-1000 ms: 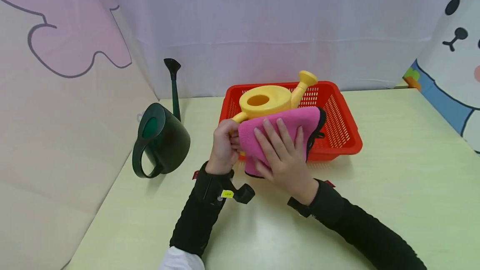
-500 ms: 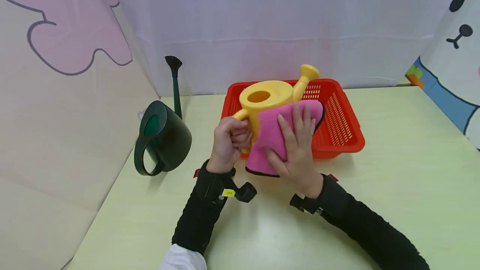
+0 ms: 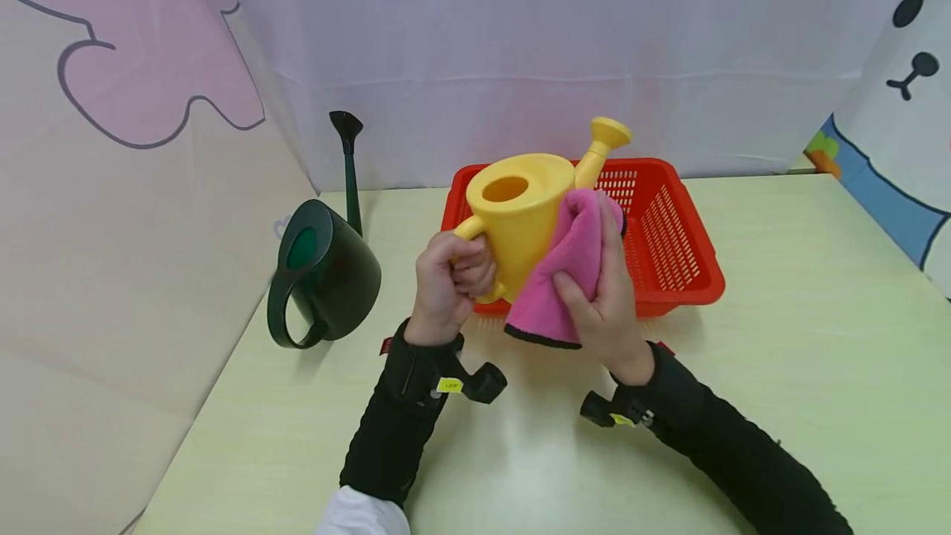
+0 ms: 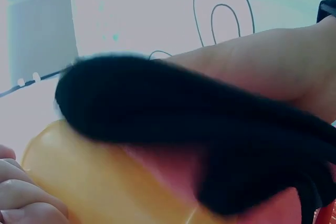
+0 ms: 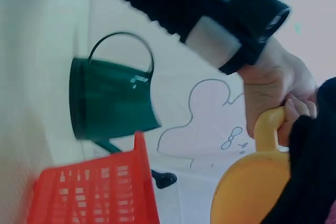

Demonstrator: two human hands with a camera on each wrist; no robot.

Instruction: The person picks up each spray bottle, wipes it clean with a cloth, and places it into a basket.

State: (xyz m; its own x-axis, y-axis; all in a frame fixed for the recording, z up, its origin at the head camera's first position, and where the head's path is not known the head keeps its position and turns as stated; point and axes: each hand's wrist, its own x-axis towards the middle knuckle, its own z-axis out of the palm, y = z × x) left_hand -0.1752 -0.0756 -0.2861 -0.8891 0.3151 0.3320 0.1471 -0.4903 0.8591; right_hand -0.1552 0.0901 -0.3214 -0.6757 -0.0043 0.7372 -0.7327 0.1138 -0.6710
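Note:
A yellow watering can [image 3: 513, 225] is held over the front of the red basket, its spout pointing up and right. My left hand [image 3: 451, 281] grips its handle with curled fingers, which the right wrist view also shows. My right hand [image 3: 615, 304] holds a pink cloth [image 3: 553, 295] with black edging between thumb and fingers, against the can's right side below the spout. In the left wrist view a blurred black shape [image 4: 142, 103] covers much of the can's yellow body [image 4: 79, 171]. The far side of the can is hidden.
The red plastic basket [image 3: 698, 283] stands behind my hands, near the back curtain [image 3: 475, 64]. To the left, a dark green watering can [image 3: 342, 279] with a long spout stands on the pale table [image 3: 802, 370]. Printed curtains enclose the sides.
The cloth has slid right across the yellow can, uncovering more of its body. My right hand has turned to the can's side and bunched the cloth. My left hand keeps its grip on the handle.

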